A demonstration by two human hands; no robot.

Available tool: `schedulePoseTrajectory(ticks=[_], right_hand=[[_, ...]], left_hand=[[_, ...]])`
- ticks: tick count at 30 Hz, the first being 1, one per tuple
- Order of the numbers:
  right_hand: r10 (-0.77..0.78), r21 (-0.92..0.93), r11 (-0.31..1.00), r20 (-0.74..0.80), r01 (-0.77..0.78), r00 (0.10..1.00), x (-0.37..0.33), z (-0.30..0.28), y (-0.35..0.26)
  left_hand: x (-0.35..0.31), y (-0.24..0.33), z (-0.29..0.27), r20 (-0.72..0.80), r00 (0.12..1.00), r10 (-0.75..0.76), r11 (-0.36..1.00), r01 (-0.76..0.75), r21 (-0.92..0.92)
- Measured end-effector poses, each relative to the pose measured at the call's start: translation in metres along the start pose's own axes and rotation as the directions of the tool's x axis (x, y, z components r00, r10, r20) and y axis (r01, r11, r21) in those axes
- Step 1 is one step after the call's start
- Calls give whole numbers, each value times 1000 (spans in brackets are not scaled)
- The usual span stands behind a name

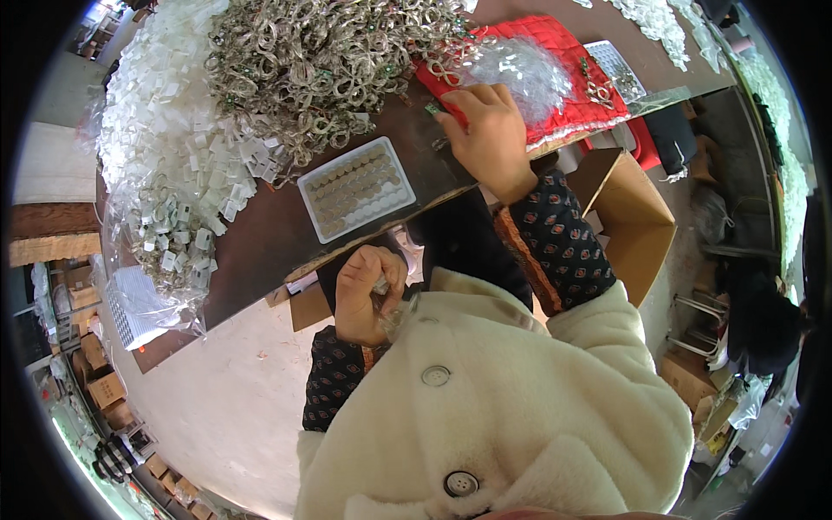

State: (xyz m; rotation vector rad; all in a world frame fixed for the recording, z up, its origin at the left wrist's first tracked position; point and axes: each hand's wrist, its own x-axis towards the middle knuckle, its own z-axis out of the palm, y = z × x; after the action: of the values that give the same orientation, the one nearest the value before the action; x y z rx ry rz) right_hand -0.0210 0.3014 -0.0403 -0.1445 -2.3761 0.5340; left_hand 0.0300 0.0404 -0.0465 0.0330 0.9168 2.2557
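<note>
My left hand (368,290) is held low in front of the coat, below the table edge, with its fingers curled closed. A bundle of clear wire (399,316) shows at its palm and wrist; the rest is hidden by the fingers. Over the dark table, my right hand (490,139) reaches out with thumb and forefinger apart. Just beyond those fingertips lies a small green piece (432,108). Between the hands, near the table edge, sits a white tray (406,201) holding rows of round, flat, coin-like pieces (351,186).
A large heap of looped clear wires (303,65) covers the back of the table. Left of it spreads a pile of white plastic cases (165,113). A red quilted cloth (555,39) at right bears clear plastic film (520,74). An open cardboard box (637,221) stands below.
</note>
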Motion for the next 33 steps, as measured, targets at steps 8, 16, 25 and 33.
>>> schedulePoseTrajectory(ticks=[8, 16, 25, 33], right_hand=[[9, 98, 995, 82, -18, 997, 3, 6, -11], [-471, 570, 767, 189, 294, 862, -26, -45, -69], [-317, 600, 781, 139, 175, 938, -35, -34, -94], [-288, 604, 788, 188, 120, 939, -32, -29, -92]], left_hand=[[-7, 22, 8, -108, 994, -28, 984, 46, 170], [7, 34, 30, -185, 980, 73, 954, -15, 298], [9, 85, 1, -111, 773, 624, 338, -140, 931], [55, 144, -62, -6, 729, 684, -490, 466, 737]])
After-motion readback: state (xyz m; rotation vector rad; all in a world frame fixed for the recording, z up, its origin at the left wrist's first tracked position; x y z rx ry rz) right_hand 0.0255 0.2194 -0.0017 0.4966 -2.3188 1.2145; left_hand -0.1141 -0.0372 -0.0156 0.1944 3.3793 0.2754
